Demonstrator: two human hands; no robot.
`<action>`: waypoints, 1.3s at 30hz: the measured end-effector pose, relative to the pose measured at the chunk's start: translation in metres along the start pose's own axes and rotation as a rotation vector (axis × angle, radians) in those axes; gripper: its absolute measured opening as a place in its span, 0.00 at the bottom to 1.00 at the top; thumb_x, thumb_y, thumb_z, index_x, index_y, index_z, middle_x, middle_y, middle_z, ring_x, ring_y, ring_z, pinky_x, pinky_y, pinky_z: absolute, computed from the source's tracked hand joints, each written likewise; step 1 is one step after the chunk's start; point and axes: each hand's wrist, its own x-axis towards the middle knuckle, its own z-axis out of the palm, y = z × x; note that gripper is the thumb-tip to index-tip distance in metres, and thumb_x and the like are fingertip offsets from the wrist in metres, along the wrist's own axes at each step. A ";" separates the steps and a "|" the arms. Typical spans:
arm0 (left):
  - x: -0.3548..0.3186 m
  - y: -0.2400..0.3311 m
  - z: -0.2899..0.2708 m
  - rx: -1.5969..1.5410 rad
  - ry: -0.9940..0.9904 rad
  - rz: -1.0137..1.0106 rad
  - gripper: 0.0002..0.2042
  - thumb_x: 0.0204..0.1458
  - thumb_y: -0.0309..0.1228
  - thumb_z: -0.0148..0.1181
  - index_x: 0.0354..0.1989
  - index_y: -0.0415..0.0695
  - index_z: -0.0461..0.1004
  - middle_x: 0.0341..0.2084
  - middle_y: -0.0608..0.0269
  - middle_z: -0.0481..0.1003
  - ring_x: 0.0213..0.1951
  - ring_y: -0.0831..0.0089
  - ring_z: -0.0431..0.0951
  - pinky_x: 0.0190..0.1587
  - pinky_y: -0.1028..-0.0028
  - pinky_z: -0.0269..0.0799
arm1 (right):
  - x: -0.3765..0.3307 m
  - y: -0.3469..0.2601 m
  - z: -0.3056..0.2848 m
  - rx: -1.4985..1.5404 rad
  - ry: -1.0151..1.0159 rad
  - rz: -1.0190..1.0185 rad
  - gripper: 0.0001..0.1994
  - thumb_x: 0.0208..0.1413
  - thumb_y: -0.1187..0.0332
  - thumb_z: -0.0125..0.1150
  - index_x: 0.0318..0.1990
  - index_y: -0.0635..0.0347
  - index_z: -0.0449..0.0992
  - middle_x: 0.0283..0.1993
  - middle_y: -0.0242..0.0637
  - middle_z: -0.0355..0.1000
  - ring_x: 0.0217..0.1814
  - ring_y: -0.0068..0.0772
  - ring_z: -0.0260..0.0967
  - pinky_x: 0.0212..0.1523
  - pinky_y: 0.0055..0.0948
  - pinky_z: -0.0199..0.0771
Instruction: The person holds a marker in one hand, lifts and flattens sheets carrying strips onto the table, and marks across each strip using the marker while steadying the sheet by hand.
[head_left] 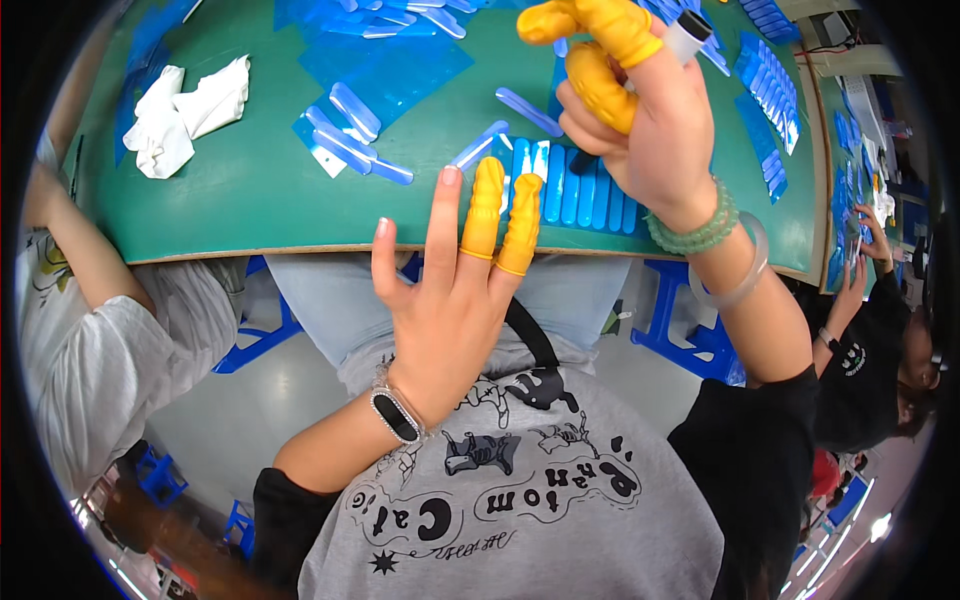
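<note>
Left hand (450, 300), fingers spread and empty, two in yellow finger cots; right hand (650, 130) grasping a small white cylinder (688, 32) above blue strips (575, 185) on green tabletop (250, 190).

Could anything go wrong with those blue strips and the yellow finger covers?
Maybe. The row of blue strips lies close to the table's near edge, so a bump from the left hand might knock some off. The right hand holds a small black-and-white tube up high; it could slip from the yellow finger covers. Loose strips scattered nearby could also get mixed up.
</note>
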 end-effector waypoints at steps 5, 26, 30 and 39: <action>0.000 0.002 -0.001 0.014 -0.022 0.012 0.24 0.53 0.33 0.59 0.61 0.54 0.69 0.61 0.61 0.68 0.68 0.57 0.61 0.65 0.43 0.37 | -0.013 0.004 0.013 0.009 0.139 -0.009 0.16 0.65 0.64 0.48 0.50 0.65 0.78 0.28 0.29 0.75 0.14 0.09 0.51 0.16 0.16 0.50; 0.002 0.009 -0.005 -0.073 -0.032 -0.038 0.26 0.54 0.32 0.56 0.61 0.74 0.71 0.63 0.58 0.65 0.69 0.59 0.59 0.65 0.44 0.35 | -0.013 -0.006 -0.003 -0.056 0.124 0.013 0.15 0.67 0.63 0.50 0.45 0.66 0.78 0.19 0.25 0.65 0.13 0.11 0.49 0.15 0.18 0.48; 0.003 0.007 -0.005 -0.028 -0.017 -0.023 0.30 0.53 0.30 0.54 0.66 0.74 0.64 0.61 0.55 0.68 0.66 0.59 0.64 0.65 0.43 0.37 | -0.027 -0.001 0.016 -0.030 0.112 0.007 0.14 0.64 0.65 0.51 0.47 0.65 0.79 0.39 0.36 0.80 0.17 0.11 0.55 0.17 0.17 0.54; 0.006 0.009 -0.003 -0.020 0.021 -0.036 0.30 0.53 0.30 0.53 0.65 0.74 0.65 0.59 0.56 0.69 0.66 0.59 0.65 0.65 0.44 0.38 | -0.035 -0.002 0.019 -0.128 0.082 -0.008 0.14 0.64 0.66 0.50 0.45 0.64 0.80 0.18 0.23 0.65 0.15 0.11 0.52 0.17 0.18 0.49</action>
